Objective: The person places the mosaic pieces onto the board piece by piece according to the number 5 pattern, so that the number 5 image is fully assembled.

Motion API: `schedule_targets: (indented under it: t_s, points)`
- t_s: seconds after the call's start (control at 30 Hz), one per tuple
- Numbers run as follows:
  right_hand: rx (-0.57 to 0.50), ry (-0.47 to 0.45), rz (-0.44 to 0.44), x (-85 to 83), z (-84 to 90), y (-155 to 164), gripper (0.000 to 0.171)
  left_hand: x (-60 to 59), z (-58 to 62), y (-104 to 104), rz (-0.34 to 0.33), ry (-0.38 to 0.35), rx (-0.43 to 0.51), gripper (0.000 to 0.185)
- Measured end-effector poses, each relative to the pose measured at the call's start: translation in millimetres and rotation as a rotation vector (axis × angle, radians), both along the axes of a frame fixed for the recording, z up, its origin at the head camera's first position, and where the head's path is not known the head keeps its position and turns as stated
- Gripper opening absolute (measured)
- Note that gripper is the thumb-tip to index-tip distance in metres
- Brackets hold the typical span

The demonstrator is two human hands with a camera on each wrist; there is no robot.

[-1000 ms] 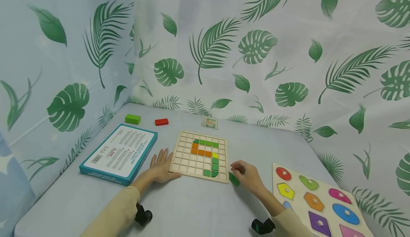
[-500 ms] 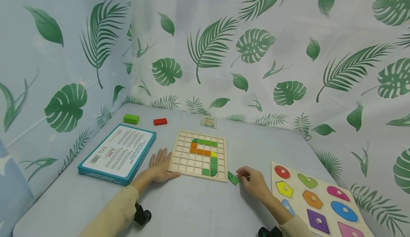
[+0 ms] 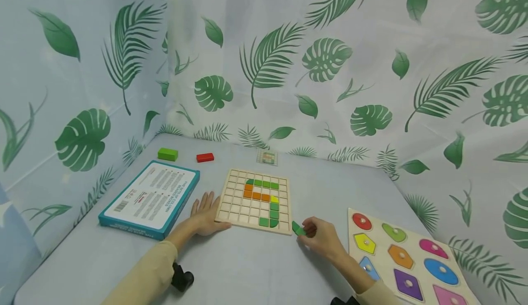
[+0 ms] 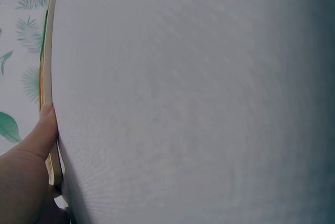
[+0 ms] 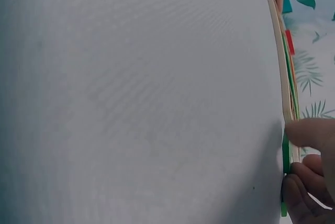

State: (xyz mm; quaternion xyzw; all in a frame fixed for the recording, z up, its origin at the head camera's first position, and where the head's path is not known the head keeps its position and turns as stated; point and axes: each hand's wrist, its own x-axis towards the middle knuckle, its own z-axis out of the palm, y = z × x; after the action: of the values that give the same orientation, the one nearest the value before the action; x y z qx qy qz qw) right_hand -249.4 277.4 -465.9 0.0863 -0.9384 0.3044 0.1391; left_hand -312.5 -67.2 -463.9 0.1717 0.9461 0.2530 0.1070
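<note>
A wooden grid board (image 3: 239,203) lies flat on the table, with green, orange and yellow tiles set in its cells. My left hand (image 3: 205,215) rests flat against the board's left edge, fingers straight; the left wrist view shows its thumb (image 4: 44,130) touching the board's rim (image 4: 47,67). My right hand (image 3: 321,235) sits just off the board's near right corner and pinches a small green tile (image 3: 298,228). In the right wrist view that green tile (image 5: 285,156) stands beside the board's edge (image 5: 285,93), between my fingers (image 5: 309,132).
A teal-edged box (image 3: 150,198) lies left of the board. A green block (image 3: 167,154) and a red block (image 3: 205,157) sit at the back left, a small card (image 3: 266,157) behind the board. A shape puzzle board (image 3: 416,250) lies at the right. Leaf-print fabric walls enclose the table.
My right hand has drawn slightly right and back toward me beside the board's corner, keeping the green tile. The left hand has not moved.
</note>
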Motion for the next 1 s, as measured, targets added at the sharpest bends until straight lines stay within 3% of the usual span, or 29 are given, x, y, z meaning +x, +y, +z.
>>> schedule_targets:
  t_s: [0.23,0.5,0.77,1.0]
  points:
    - [0.031,0.009,0.004,1.9,-5.0,-2,0.025,-2.6,-14.7,-2,0.014,-0.012,0.004,0.094]
    - [0.002,0.043,-0.004,0.8,-3.1,3,0.027,0.1,-9.7,-2,0.016,-0.014,0.006,0.093]
    - [-0.064,0.125,0.082,-10.7,2.4,-10,0.032,0.7,-4.3,-2,0.012,-0.004,0.008,0.093]
    - [-0.092,0.152,0.13,-19.8,4.6,-22,0.033,-4.1,-12.2,0,0.018,0.009,0.018,0.095]
